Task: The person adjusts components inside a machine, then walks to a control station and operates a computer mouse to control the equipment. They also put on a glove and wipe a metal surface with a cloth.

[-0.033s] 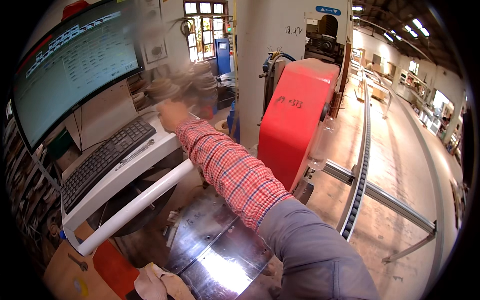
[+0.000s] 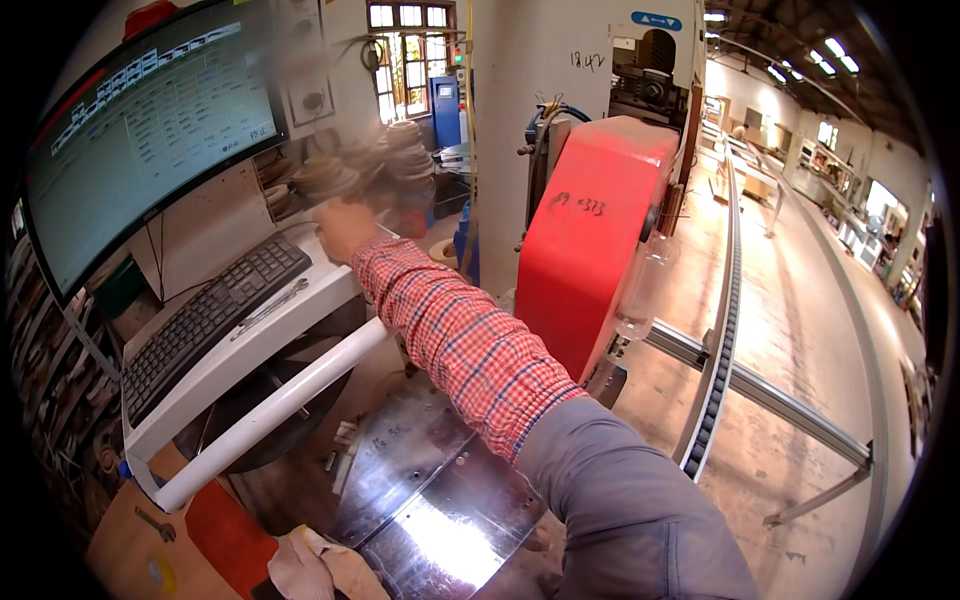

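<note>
Nothing visibly moved since the earlier frame: arm, hand and surroundings sit in the same places. Right hand (image 2: pixel 345 230) is at the far right end of the white table (image 2: pixel 250 353), just beyond the black keyboard (image 2: pixel 215 320). Fingers blurred, bent look at best; can't tell if it is closed on something or just resting, and whatever lies under it is hidden. Left hand not in view.

Keyboard lies lengthwise along the table, below the big monitor (image 2: pixel 150 140), which is lit and shows rows of entries. Slim metal tool (image 2: pixel 268 308) lies between the keyboard and the table's front edge. White tube (image 2: pixel 275 415) runs along below that edge. Checked sleeve (image 2: pixel 460 345) reaches across, over the shiny metal plate (image 2: pixel 400 480) and left of the red cover (image 2: pixel 590 220).

To do this reach well, I'd judge: keep the wrist low and steady by the table edge, eyes on the screen, small finger movements, forearm off the keys and the loose tool, sleeve kept clear of the red cover.
</note>
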A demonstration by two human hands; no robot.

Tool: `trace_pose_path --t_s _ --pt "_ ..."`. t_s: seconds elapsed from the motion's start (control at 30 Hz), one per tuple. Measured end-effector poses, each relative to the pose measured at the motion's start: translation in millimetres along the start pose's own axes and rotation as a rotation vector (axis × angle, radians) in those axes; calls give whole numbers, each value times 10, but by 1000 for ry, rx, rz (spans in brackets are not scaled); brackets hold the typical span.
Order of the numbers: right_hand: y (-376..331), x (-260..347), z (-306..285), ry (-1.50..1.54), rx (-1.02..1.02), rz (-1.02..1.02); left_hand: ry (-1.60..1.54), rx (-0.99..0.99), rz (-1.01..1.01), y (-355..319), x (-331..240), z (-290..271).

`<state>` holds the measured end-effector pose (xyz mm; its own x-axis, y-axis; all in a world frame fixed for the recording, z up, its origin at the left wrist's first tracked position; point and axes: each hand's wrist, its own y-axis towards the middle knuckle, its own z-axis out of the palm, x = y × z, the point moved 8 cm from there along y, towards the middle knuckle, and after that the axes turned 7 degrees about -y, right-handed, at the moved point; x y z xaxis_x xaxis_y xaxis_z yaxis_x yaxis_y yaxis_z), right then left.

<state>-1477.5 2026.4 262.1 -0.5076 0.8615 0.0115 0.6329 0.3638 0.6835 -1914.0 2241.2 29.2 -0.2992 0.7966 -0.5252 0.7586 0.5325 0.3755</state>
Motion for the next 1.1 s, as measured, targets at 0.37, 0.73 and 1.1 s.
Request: trace_pose_path --t_s 0.37,0.73,1.1 --pt "3 33 10 -59 31 0 -21 -9 56 2 -62 -27" --pt "-6 56 19 -45 28 -1 5 6 38 4 -9 -15" --pt "21 130 121 -9 -13 -6 73 77 37 -23 70 -3"
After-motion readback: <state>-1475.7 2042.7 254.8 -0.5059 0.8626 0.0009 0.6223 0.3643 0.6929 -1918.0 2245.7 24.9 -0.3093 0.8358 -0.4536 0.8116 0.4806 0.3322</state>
